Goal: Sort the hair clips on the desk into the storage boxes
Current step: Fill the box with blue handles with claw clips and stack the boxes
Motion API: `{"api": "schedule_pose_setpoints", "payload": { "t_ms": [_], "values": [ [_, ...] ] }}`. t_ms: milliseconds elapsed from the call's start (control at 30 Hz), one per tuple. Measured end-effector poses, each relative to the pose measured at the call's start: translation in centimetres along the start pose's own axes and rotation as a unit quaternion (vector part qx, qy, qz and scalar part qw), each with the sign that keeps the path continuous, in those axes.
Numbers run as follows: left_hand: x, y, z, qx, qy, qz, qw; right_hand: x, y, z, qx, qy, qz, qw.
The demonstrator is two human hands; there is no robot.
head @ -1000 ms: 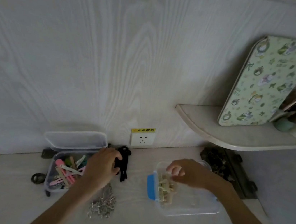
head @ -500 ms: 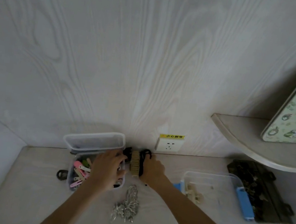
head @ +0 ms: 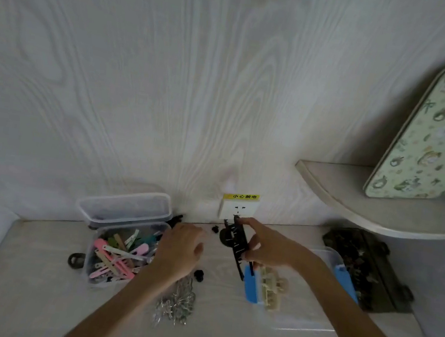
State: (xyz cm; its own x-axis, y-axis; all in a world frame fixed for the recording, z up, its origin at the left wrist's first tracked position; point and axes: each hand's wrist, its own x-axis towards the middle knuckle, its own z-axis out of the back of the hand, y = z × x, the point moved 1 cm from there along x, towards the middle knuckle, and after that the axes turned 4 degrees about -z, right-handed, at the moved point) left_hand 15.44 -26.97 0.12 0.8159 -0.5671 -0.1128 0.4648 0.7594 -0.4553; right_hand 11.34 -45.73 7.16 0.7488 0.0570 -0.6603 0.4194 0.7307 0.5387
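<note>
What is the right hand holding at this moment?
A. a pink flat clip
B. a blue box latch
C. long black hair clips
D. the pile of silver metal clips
C: the right hand pinches long black hair clips above the desk, just below the white wall socket.

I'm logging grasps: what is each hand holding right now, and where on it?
The right hand pinches the long black hair clips around their middle. The left hand holds nothing visible.

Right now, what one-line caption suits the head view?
Right hand holds black clips over the desk; left hand hovers beside the box of coloured clips.
</note>
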Motion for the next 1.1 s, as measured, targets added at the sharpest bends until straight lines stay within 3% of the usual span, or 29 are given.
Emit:
{"api": "schedule_pose_setpoints", "payload": {
  "t_ms": [100,200,300,433,533,667,833,1000,1100],
  "values": [
    [1.0,-2.5,-0.3,-0.2,0.084,0.026,0.976,-3.0,-3.6,3.0,0.072,-0.018,-0.025,0.997],
    [1.9,-5.3,-1.4,-0.315,0.172,0.081,0.93,-6.0,-8.1,5.1,0.078,-0.026,-0.084,0.993],
    [2.4,-7.3,-2.7,-0.263,0.211,0.08,0.938,-6.9,-11.8,4.7,0.03,-0.006,-0.169,0.985],
    [2.2,-8.4,-3.6,-0.192,0.158,0.089,0.964,-3.8,-14.4,2.2,0.044,-0.015,-0.24,0.97],
    [1.6,-8.7,-4.1,-0.183,0.165,0.094,0.965,-1.1,-15.4,0.1,0.041,-0.03,-0.233,0.971],
    [1.2,-9.1,-4.4,-0.252,0.153,0.104,0.95,0.3,-16.3,-2.1,0.069,-0.053,-0.192,0.977],
    [-0.2,-9.2,-4.4,-0.261,0.157,0.062,0.951,-0.5,-17.9,-2.4,-0.055,-0.012,-0.167,0.984],
    [-1.2,-9.4,-5.3,-0.246,0.13,0.053,0.959,-0.6,-18.2,-2.5,-0.157,-0.029,-0.158,0.974],
    [-1.6,-8.7,-5.2,-0.207,0.136,0.068,0.967,-1.6,-16.7,-1.5,-0.21,0.024,-0.179,0.961]
  ]
}}
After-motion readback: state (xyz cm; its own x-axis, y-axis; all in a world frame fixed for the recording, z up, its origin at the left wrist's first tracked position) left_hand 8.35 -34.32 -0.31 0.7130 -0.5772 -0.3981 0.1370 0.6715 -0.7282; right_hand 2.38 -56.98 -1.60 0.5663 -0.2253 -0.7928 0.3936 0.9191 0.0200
